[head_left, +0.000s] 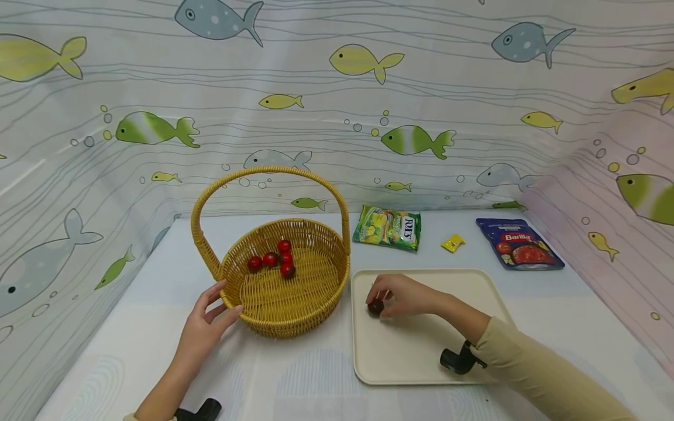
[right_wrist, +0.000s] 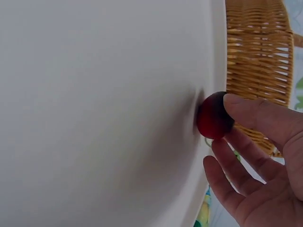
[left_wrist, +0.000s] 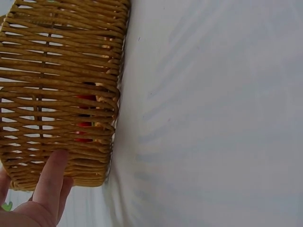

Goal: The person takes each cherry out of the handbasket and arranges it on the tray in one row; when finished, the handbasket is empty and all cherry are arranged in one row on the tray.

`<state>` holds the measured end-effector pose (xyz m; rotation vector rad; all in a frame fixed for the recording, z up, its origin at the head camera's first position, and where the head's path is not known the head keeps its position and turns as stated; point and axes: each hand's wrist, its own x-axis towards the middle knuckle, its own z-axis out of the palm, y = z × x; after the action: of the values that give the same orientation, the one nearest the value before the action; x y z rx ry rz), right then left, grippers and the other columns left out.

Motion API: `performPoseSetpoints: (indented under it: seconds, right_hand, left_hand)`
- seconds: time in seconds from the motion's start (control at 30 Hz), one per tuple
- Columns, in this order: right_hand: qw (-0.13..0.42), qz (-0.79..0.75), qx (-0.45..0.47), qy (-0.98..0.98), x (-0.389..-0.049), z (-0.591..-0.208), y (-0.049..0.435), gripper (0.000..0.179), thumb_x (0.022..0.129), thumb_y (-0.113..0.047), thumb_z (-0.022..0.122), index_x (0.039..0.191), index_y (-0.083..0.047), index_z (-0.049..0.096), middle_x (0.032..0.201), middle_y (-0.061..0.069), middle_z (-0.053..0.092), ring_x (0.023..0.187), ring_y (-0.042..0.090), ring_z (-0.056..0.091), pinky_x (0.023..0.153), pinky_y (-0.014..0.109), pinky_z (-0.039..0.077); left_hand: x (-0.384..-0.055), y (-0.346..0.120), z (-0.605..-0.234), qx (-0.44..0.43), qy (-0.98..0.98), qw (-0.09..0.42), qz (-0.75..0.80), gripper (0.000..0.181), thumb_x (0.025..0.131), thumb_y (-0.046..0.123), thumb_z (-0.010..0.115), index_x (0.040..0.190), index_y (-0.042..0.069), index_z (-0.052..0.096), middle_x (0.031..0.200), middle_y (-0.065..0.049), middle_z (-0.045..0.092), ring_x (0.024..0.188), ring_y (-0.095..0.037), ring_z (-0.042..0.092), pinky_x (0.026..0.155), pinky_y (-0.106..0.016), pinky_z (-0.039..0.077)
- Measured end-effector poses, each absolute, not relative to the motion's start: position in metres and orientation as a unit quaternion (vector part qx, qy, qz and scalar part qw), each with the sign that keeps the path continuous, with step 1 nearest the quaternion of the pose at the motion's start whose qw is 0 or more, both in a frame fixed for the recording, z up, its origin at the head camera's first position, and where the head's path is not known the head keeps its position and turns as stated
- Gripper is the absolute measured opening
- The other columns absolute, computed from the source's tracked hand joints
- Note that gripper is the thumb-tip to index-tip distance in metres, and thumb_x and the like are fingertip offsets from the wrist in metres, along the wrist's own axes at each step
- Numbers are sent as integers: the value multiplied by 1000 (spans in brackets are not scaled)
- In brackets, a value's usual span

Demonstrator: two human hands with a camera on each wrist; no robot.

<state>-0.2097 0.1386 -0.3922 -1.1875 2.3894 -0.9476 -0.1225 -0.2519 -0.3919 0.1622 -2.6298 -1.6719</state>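
Between its thumb and fingertips, my right hand [head_left: 408, 296] pinches a small round dark-red fruit [right_wrist: 215, 116]; part of its skin is nearly black. The fruit is low over the left part of a cream tray [head_left: 421, 362], close to the tray surface. My left hand [head_left: 207, 321] touches the near left side of a woven basket [head_left: 292, 324], its fingers spread along the rim and outer wall. In the left wrist view, a fairly straight finger [left_wrist: 51, 182] lies against the wicker. Inside the basket, several red fruits [head_left: 271, 259] sit together toward the back left.
A tall arched handle [head_left: 270, 169] rises over the basket. Behind the tray lie a green Fox's candy bag [head_left: 388, 228], a small yellow wrapped candy [head_left: 453, 242] and a blue Barilla pouch [head_left: 518, 244]. A fish-patterned sheet [head_left: 326, 128] hangs along the back and sides.
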Motion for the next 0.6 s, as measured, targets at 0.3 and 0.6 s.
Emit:
performPoseSetpoints:
  seconds: [0.3, 0.6]
  right_hand:
    - [130, -332, -423, 833, -214, -371, 142, 28, 78, -1, 72, 105, -4, 66, 102, 7, 59, 93, 27, 59, 81, 38, 50]
    - [103, -331, -423, 837, -216, -343, 132, 30, 77, -3, 75, 104, -11, 66, 101, -1, 59, 94, 20, 58, 81, 31, 50]
  left_hand:
    - [-123, -253, -393, 47, -838, 7, -543, 73, 91, 32, 61, 148, 12, 20, 143, -20, 25, 127, -39, 36, 81, -19, 44]
    - [-124, -252, -391, 57, -837, -1, -544, 74, 91, 31, 61, 148, 13, 19, 143, -21, 25, 128, -38, 36, 85, -26, 47]
